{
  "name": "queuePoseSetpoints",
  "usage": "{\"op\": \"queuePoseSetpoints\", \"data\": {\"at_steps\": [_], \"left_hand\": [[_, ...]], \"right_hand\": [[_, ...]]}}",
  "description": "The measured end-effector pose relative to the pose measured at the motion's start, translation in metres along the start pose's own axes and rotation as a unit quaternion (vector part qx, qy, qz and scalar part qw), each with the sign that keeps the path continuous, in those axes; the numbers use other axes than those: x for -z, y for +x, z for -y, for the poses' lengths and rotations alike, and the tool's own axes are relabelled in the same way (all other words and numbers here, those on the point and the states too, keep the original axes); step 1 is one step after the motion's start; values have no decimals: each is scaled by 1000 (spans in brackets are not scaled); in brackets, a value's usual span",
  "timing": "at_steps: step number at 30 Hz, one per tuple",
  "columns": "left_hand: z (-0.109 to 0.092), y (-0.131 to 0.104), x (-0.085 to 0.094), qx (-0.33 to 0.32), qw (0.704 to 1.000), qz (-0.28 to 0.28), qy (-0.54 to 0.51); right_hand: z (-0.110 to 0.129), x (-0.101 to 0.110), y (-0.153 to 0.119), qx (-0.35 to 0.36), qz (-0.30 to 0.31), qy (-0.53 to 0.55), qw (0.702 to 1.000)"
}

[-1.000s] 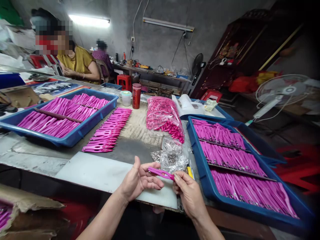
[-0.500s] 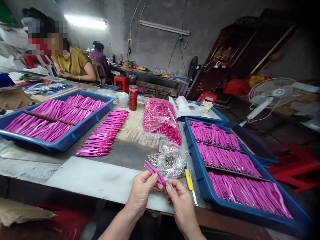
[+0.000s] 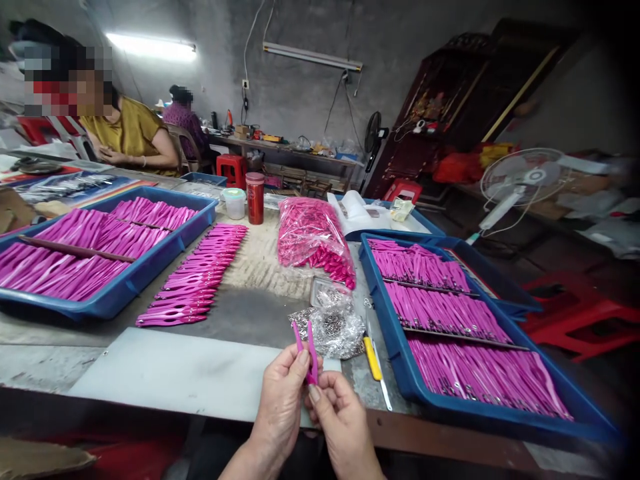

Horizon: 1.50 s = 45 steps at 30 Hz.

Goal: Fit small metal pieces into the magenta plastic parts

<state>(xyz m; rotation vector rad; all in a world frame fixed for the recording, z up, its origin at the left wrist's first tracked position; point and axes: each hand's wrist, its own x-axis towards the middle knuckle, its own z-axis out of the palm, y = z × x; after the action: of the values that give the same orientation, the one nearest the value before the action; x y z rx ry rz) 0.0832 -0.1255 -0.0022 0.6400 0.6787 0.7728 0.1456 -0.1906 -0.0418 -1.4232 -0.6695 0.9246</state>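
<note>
Change of state: one second ago my left hand [image 3: 281,393] was spread beside the pink piece [image 3: 313,363], and only my right hand [image 3: 345,420] gripped it. Both grips are now clamped on it: left thumb and fingers at its middle, right thumb and forefinger at its lower end. The piece has also turned from nearly crosswise to nearly upright in my view, its two prongs apart and pointing away from me. Consequence: the piece is steadied at two points instead of one.

Position: the piece is held in front of me at the near edge of the bench [image 3: 250,310], by the right end of the white board [image 3: 175,373].

Count:
- Pink piece in hand: one.
- Row of pink pieces [image 3: 195,280] beyond the board: one; the pieces overlap too closely to count.
- Blue trays of pink pieces: two. The left tray [image 3: 135,287] shows two dividers; the right tray [image 3: 393,323] shows two dividers and three rows.
- Clear bag of pink parts [image 3: 315,233]: one; contents not countable.
- Yellow-handled tool [image 3: 372,359], beside the right tray: one.
- Red bottle [image 3: 255,199]: one.
- Lidded tub [image 3: 233,203]: one, just beside the bottle.
</note>
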Motion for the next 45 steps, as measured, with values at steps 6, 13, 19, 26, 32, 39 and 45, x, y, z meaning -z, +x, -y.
{"op": "queuePoseSetpoints", "data": {"at_steps": [6,13,19,26,32,39,45], "left_hand": [[1,1,3,23,999,-2,-32],[0,0,2,22,998,5,-61],[-1,-1,0,40,995,-3,-87],[-1,0,1,32,996,-16,-76],[-3,-1,3,21,998,-15,-55],[-8,2,15,23,1000,-11,3],[-8,0,20,69,997,15,33]], "right_hand": [[-2,-1,-1,39,2,-84,996],[11,-4,-1,105,-18,-196,975],[15,-5,-2,154,-31,-250,955],[18,-6,-2,185,-27,-272,944],[22,-4,-5,189,-12,-283,940],[32,30,-3,244,-87,-374,891],[29,72,1,247,-164,-518,802]]}}
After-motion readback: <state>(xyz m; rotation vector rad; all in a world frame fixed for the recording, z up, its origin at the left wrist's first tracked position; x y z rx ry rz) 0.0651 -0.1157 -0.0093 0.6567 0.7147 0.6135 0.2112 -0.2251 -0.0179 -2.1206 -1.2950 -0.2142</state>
